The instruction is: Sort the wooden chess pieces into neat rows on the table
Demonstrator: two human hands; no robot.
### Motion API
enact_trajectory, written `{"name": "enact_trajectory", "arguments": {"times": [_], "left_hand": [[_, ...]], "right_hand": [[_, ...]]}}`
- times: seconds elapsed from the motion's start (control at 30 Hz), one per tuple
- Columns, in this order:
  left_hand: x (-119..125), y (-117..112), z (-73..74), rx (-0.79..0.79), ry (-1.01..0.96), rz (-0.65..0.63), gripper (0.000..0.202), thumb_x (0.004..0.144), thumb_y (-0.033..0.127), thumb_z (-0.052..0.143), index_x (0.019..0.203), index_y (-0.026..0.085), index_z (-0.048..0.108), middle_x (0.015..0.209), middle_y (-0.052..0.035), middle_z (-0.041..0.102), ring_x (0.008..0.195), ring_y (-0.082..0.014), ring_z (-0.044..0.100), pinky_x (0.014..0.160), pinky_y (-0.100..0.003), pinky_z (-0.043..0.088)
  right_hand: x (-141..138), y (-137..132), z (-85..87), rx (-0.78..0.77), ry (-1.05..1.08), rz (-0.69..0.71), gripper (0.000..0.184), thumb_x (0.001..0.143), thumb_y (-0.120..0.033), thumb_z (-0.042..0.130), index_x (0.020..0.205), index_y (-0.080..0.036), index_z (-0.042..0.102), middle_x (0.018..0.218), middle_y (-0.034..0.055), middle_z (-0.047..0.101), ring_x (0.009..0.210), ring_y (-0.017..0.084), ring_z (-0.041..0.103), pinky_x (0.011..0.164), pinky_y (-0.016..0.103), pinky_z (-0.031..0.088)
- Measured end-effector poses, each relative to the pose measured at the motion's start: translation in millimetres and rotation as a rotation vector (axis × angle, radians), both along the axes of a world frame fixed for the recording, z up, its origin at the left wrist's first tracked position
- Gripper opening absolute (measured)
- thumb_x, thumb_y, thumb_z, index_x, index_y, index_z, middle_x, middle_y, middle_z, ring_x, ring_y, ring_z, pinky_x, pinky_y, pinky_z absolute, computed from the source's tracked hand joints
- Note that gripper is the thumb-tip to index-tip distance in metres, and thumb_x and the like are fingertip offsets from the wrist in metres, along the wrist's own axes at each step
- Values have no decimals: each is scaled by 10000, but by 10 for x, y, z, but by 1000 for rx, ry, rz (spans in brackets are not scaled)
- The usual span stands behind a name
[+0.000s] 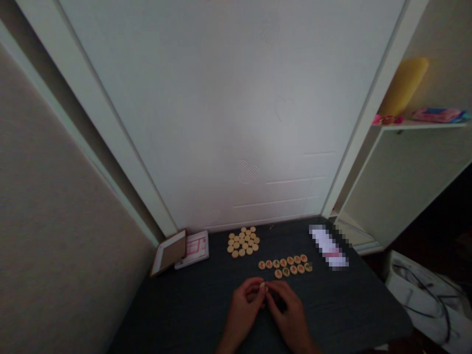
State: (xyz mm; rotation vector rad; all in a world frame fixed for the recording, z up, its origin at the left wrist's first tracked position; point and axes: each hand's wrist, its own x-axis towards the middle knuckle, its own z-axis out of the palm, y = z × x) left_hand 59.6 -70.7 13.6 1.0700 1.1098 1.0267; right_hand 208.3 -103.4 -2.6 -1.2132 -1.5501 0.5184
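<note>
On a dark table (184, 314) my two hands meet near the front edge. My left hand (244, 307) and my right hand (289, 309) are both curled, pinching a small round wooden game piece (262, 285) between their fingertips. Just beyond them lie two short rows of round pieces with red and dark marks face up (285, 265). Farther back sits a cluster of several plain-sided round pieces (243, 241).
A folded paper board with red lines (194, 248) and a brown-and-white box lid (168, 253) lie at the back left. A blurred white object (328, 246) lies at the back right. A white wall stands behind; shelves and a bag are on the right.
</note>
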Motion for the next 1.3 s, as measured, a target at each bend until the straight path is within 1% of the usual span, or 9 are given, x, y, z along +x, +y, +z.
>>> {"name": "enact_trajectory", "arguments": {"times": [0.17, 0.33, 0.5, 0.67, 0.77, 0.9, 1.07, 1.23, 1.3], "left_hand": [[-17, -12, -3, 22, 25, 5, 389, 723, 491, 808, 902, 157, 721, 810, -82, 788, 754, -230, 740, 579, -249, 560], [-28, -66, 34, 60, 44, -13, 332, 803, 472, 750, 920, 165, 706, 845, -76, 789, 772, -222, 734, 622, -255, 550], [-56, -96, 37, 85, 28, -19, 320, 841, 477, 710, 936, 172, 685, 841, -66, 782, 784, -215, 728, 672, -265, 556], [-67, -118, 79, 92, 10, -73, 314, 836, 434, 727, 1022, 192, 656, 954, -74, 782, 872, -224, 732, 775, -286, 564], [-58, -124, 119, 102, 16, -80, 312, 835, 441, 725, 1018, 197, 658, 967, -77, 782, 885, -231, 736, 816, -303, 563], [-40, -115, 114, 102, 33, -40, 325, 829, 489, 717, 967, 198, 677, 920, -68, 784, 834, -230, 739, 782, -301, 571], [-18, -123, 74, 106, 50, -44, 322, 878, 492, 657, 1001, 196, 680, 982, -84, 779, 852, -234, 733, 724, -290, 577], [-3, -159, 103, 127, 57, -85, 289, 892, 434, 659, 1083, 217, 669, 1093, -95, 763, 1009, -255, 718, 856, -312, 568], [-1, -169, 110, 156, 81, -92, 270, 896, 405, 660, 1097, 225, 670, 1110, -94, 761, 1031, -254, 712, 891, -316, 555]], "right_hand": [[6, -22, 6, 16, -29, 14, 233, 936, -318, 624, 1145, -272, 716, 1092, 73, 737, 1010, 229, 705, 908, 344, 588], [-9, -32, 1, -2, -32, 12, 244, 929, -344, 640, 1153, -279, 713, 1084, 73, 741, 1008, 239, 701, 907, 366, 587], [-4, -25, 16, -54, -20, 30, 241, 938, -350, 634, 1156, -286, 711, 1082, 69, 739, 998, 232, 699, 894, 357, 586], [21, -14, 17, -84, -5, 54, 261, 951, -354, 613, 1188, -287, 701, 1119, 72, 732, 1038, 235, 684, 930, 372, 565], [26, -10, 17, -96, 3, 80, 268, 957, -353, 604, 1200, -285, 696, 1121, 69, 732, 1031, 227, 682, 917, 361, 566], [28, -4, 24, -106, 19, 91, 268, 953, -362, 606, 1188, -279, 704, 1093, 72, 739, 991, 226, 693, 874, 347, 579], [35, 6, 17, -124, 34, 84, 259, 953, -351, 600, 1179, -277, 705, 1111, 70, 738, 1010, 228, 695, 894, 353, 573], [48, 21, 5, -134, 50, 35, 269, 931, -388, 622, 1142, -256, 723, 1068, 76, 751, 955, 229, 713, 851, 337, 586], [55, 26, 9, -140, 62, 26, 275, 920, -407, 631, 1122, -250, 731, 1049, 74, 758, 934, 228, 720, 829, 325, 589]]}}
